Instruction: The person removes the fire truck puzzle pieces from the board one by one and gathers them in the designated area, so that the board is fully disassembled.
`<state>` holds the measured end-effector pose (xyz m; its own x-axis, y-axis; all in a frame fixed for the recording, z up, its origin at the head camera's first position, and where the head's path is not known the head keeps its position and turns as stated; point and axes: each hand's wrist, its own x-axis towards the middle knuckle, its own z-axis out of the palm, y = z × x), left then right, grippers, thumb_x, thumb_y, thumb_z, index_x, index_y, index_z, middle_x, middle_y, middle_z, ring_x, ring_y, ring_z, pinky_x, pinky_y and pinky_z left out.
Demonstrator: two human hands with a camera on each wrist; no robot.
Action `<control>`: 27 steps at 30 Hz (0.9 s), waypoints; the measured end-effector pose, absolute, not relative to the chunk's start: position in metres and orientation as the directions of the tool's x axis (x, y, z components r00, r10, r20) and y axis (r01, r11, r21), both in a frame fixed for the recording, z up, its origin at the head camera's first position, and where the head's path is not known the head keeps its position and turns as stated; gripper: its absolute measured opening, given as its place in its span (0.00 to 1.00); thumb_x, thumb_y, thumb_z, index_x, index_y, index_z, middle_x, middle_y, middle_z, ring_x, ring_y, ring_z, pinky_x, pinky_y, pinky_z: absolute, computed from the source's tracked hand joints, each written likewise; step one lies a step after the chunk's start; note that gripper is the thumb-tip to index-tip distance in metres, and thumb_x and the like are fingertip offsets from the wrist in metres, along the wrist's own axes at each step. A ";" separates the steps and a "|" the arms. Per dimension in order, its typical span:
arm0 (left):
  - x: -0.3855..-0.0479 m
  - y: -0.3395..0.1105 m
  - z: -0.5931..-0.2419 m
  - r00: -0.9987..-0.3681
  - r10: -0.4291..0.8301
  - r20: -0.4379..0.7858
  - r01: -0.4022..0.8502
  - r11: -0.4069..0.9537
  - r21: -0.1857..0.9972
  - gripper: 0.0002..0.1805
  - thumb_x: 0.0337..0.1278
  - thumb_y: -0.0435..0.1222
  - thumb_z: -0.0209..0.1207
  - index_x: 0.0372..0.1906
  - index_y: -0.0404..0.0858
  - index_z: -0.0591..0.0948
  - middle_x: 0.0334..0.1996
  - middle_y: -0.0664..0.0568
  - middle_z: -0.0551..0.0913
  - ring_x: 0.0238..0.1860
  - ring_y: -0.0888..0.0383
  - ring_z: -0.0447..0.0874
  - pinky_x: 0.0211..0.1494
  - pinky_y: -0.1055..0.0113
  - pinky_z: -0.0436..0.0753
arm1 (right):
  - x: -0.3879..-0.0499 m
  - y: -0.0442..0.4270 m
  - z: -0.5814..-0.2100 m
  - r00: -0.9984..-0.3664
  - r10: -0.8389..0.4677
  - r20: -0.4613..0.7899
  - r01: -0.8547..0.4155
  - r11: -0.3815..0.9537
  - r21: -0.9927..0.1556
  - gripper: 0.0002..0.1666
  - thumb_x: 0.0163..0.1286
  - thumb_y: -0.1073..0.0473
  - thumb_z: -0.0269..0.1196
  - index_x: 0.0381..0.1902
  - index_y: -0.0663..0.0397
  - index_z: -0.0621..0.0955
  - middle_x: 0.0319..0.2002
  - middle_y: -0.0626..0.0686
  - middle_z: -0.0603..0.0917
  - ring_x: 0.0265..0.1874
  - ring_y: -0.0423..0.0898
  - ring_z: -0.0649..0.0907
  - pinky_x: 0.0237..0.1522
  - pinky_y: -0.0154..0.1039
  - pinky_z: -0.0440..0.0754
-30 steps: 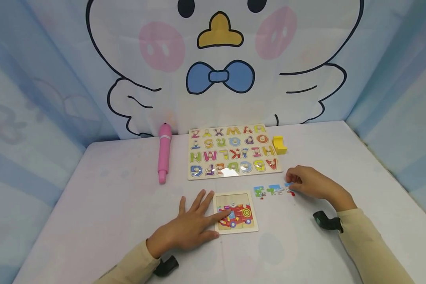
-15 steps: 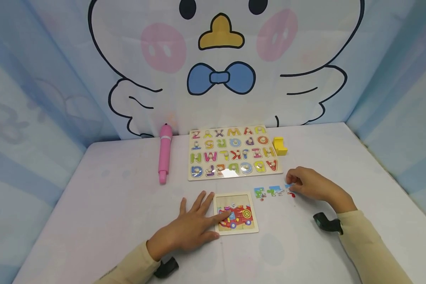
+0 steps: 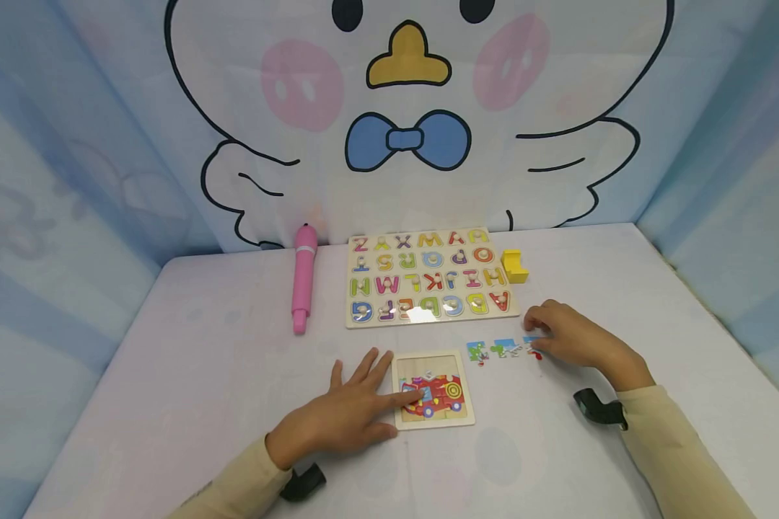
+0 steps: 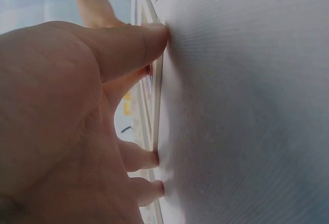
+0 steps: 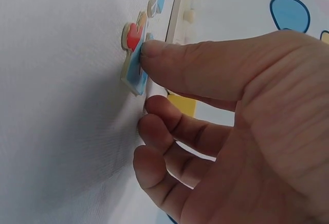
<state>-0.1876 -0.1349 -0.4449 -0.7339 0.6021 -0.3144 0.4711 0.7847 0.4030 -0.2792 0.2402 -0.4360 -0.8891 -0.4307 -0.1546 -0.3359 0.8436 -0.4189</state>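
Nearest us, the left hand lies spread over the tray, forefinger resting on the red truck picture, thumb down at the near edge. The tray sits flat on the desk; it looks stiff and light, easily nudged, so its raised rim seems the place to steady it. Over to the right hand, well apart from the left, fingers curled, thumb touching the blue-and-red piece; whether a finger pinches it from behind, I can't tell. That piece should be light, stiff and thin, perhaps slick on its printed face, its knobs likely the weak spots: best taken by opposite edges. Beside it, in a row, lie a second piece and a third piece. Beyond them, the letter board, flanked by a pink pen and a yellow block.
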 end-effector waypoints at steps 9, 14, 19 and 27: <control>-0.187 -0.134 -0.448 -0.745 0.583 -0.324 0.459 0.800 0.386 0.32 0.68 0.54 0.61 0.74 0.72 0.67 0.83 0.45 0.44 0.82 0.42 0.31 0.71 0.24 0.38 | -0.268 0.224 -0.426 -0.905 -0.420 -0.067 -0.367 0.850 -0.378 0.14 0.65 0.65 0.70 0.47 0.60 0.81 0.44 0.55 0.80 0.43 0.52 0.79 0.48 0.54 0.81; -0.188 -0.132 -0.448 -0.748 0.573 -0.336 0.459 0.811 0.363 0.32 0.68 0.55 0.60 0.74 0.73 0.66 0.83 0.45 0.45 0.82 0.42 0.31 0.71 0.24 0.39 | -0.249 0.195 -0.413 -0.880 -0.475 0.013 -0.441 0.806 -0.394 0.17 0.66 0.64 0.70 0.53 0.59 0.82 0.52 0.58 0.79 0.48 0.55 0.80 0.50 0.54 0.83; -0.191 -0.132 -0.445 -0.741 0.584 -0.333 0.472 0.804 0.361 0.31 0.69 0.55 0.60 0.75 0.72 0.67 0.83 0.44 0.45 0.82 0.41 0.33 0.71 0.24 0.42 | -0.231 0.157 -0.418 -0.786 -0.612 0.086 -0.605 0.735 -0.305 0.23 0.64 0.62 0.73 0.57 0.54 0.84 0.65 0.64 0.74 0.65 0.63 0.72 0.62 0.62 0.76; -0.187 -0.130 -0.441 -0.748 0.576 -0.329 0.479 0.812 0.332 0.31 0.69 0.54 0.61 0.74 0.71 0.68 0.82 0.42 0.49 0.81 0.39 0.39 0.69 0.23 0.47 | -0.227 0.103 -0.430 -0.644 -0.765 0.012 -0.731 0.612 -0.301 0.21 0.66 0.63 0.71 0.57 0.47 0.85 0.57 0.57 0.78 0.56 0.54 0.75 0.56 0.51 0.80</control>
<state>-0.1870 -0.1297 -0.4412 -0.7484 0.5760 -0.3289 0.4791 0.8124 0.3325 -0.2267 0.1030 -0.4300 -0.6444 -0.7646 0.0119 -0.7314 0.6117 -0.3015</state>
